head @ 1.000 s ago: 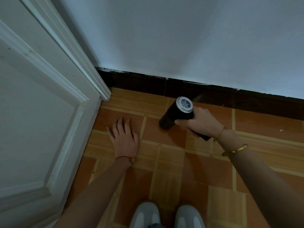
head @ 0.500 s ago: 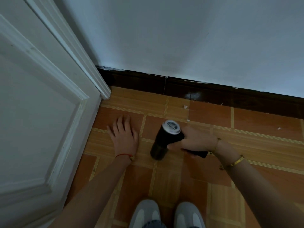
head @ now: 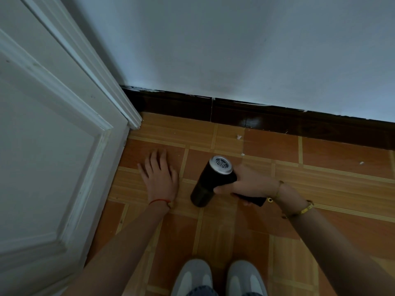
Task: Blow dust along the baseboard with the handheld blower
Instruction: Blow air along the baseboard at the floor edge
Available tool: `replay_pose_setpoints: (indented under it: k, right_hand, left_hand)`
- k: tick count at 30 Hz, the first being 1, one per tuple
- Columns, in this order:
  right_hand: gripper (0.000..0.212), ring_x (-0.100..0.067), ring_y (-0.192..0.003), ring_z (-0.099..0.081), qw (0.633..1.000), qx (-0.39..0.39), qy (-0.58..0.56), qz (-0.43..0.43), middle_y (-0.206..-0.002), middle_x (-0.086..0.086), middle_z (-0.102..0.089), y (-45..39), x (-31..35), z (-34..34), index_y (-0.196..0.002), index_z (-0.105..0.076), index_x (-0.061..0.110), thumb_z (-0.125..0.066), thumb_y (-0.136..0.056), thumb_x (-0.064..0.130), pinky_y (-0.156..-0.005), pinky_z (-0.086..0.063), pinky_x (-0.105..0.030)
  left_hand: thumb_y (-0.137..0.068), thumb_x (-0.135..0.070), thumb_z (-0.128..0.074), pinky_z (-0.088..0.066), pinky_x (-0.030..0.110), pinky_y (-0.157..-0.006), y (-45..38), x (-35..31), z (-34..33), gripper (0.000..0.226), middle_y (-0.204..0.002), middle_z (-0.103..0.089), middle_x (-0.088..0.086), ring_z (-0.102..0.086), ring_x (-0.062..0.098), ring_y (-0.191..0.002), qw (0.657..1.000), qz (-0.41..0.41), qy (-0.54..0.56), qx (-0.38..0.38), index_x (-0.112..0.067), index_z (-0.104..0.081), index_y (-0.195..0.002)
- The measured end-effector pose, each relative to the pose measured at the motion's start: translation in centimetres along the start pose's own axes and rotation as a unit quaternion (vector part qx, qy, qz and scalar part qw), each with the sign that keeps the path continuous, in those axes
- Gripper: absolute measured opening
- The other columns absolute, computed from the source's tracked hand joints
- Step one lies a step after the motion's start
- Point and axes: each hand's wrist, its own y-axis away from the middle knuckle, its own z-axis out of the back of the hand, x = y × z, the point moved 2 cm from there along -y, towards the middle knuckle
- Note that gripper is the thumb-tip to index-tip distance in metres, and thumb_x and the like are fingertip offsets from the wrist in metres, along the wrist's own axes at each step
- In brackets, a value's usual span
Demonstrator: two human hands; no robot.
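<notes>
**Blower Aim Relative to Baseboard**

While the left hand (head: 159, 176) lies flat on the floor (head: 342, 189), fingers straight and spread, holding nothing, it sits to the left of the grip and serves as a brace beside the door (head: 53, 146).

The blower (head: 211, 182) is to the right of that hand, near it but apart. The right hand (head: 248, 184) wraps its fingers round the handle, clamped on it. The barrel extends from the grip toward the left. Its long axis runs tilted, with the grilled silver end up and away from the person and the dark end down, close to the floor.

The baseboard (head: 277, 118) lies beyond the grip, well apart from it, running left to right along the wall (head: 235, 50). The right hand is the nearer one to it. White specks (head: 239, 137) lie between the grip and the baseboard. As judged, the dark end does not face the baseboard, so the coming move calls for turning the barrel toward it.

Whether the dark end touches the floor cannot be told. The handle is mostly covered by the fingers. The shoes (head: 192, 278) are cut off at the bottom edge.
</notes>
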Motion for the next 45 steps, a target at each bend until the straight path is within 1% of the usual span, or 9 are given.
replay_pose_setpoints:
  k: [10, 14, 16, 20, 24, 28, 33, 39, 45]
  right_hand:
    - [0.036, -0.017, -0.045, -0.056, 0.998, 0.026, 0.052, 0.033, -0.069, -0.022, -0.064, 0.1, -0.3, -1.4, -0.114, -0.059, 0.012, -0.07, -0.087, 0.033, -0.048, -0.046, -0.024]
    - [0.041, 0.006, -0.049, -0.057, 0.991, -0.117, 0.037, 0.052, -0.076, 0.008, -0.059, 0.5, 0.0, -0.1, -0.125, -0.052, 0.014, -0.067, -0.09, 0.029, -0.047, -0.042, -0.01]
    - [0.047, 0.001, -0.052, -0.055, 0.978, -0.2, 0.042, 0.046, -0.084, 0.007, -0.063, 0.5, -0.5, 0.3, -0.129, -0.051, 0.019, -0.067, -0.088, 0.037, -0.05, -0.04, -0.013]
    - [0.046, -0.002, -0.051, -0.055, 0.973, -0.226, 0.039, 0.035, -0.08, 0.007, -0.063, 0.2, -1.5, 0.9, -0.124, -0.051, 0.023, -0.068, -0.086, 0.042, -0.053, -0.044, -0.018]
    - [0.059, -0.014, -0.098, -0.064, 0.915, -0.401, 0.044, 0.02, -0.111, 0.001, -0.068, -0.3, -2.7, 2.7, -0.132, -0.05, 0.02, -0.069, -0.083, 0.046, -0.08, -0.047, -0.022]
    - [0.063, -0.025, -0.104, -0.065, 0.867, -0.494, 0.059, 0.008, -0.112, -0.003, -0.07, -0.3, -3.9, 4.9, -0.133, -0.049, 0.02, -0.068, -0.081, 0.05, -0.085, -0.053, -0.034]
    - [0.058, -0.034, -0.082, -0.068, 0.883, -0.469, 0.033, -0.01, -0.087, -0.003, -0.068, 0.2, -5.3, 6.4, -0.122, -0.053, 0.021, -0.066, -0.078, 0.055, -0.076, -0.059, -0.045]
    - [0.069, -0.028, -0.081, -0.069, 0.856, -0.515, 0.031, -0.023, -0.095, -0.002, -0.071, 1.0, -5.9, 7.8, -0.128, -0.051, 0.023, -0.061, -0.073, 0.064, -0.07, -0.059, -0.04]
    - [0.052, -0.024, -0.073, -0.06, 0.907, -0.418, 0.053, -0.014, -0.079, 0.003, -0.062, 0.3, -4.9, 7.9, -0.12, -0.054, 0.02, -0.068, -0.081, 0.051, -0.071, -0.056, -0.037]
  left_hand:
    - [-0.093, -0.029, -0.032, -0.019, 0.065, -0.116, 0.0, 0.0, -0.3, 0.054, -0.146, -0.043, 0.019, -0.037, 0.038, -0.137, 1.0, -0.006, 0.0, 0.003, -0.01, -0.044, -0.142]
    - [-0.093, -0.03, -0.03, -0.015, 0.063, -0.117, 0.1, 0.0, -0.1, 0.055, -0.147, -0.041, 0.018, -0.034, 0.038, -0.139, 1.0, -0.013, 0.01, 0.007, -0.011, -0.041, -0.144]
    - [-0.092, -0.026, -0.031, -0.015, 0.064, -0.117, 0.1, -0.1, 0.0, 0.054, -0.146, -0.041, 0.017, -0.033, 0.036, -0.139, 0.999, -0.029, 0.015, 0.009, -0.012, -0.041, -0.144]
    - [-0.092, -0.026, -0.031, -0.02, 0.064, -0.115, -0.2, -1.2, 0.1, 0.051, -0.141, -0.047, 0.014, -0.037, 0.034, -0.136, 0.996, -0.086, 0.034, 0.008, -0.013, -0.048, -0.138]
    - [-0.094, -0.027, -0.032, -0.021, 0.063, -0.114, -0.3, -3.4, -0.4, 0.05, -0.142, -0.047, 0.012, -0.039, 0.032, -0.135, 0.993, -0.106, 0.05, 0.023, -0.013, -0.049, -0.138]
    - [-0.093, -0.029, -0.033, -0.015, 0.064, -0.116, -0.3, -5.4, -1.2, 0.05, -0.146, -0.044, 0.009, -0.034, 0.03, -0.139, 0.992, -0.1, 0.063, 0.041, -0.016, -0.046, -0.14]
    - [-0.092, -0.031, -0.034, -0.011, 0.068, -0.115, -0.2, -6.1, -1.8, 0.052, -0.148, -0.042, 0.009, -0.031, 0.03, -0.142, 0.994, -0.087, 0.043, 0.043, -0.017, -0.044, -0.141]
    - [-0.091, -0.031, -0.035, -0.01, 0.068, -0.116, -0.2, -6.1, -1.8, 0.054, -0.148, -0.041, 0.009, -0.03, 0.03, -0.142, 0.994, -0.091, 0.037, 0.045, -0.017, -0.043, -0.143]
    - [-0.09, -0.031, -0.036, -0.012, 0.068, -0.115, -0.1, -6.1, -1.7, 0.055, -0.147, -0.042, 0.01, -0.032, 0.031, -0.141, 0.994, -0.095, 0.033, 0.038, -0.017, -0.044, -0.142]
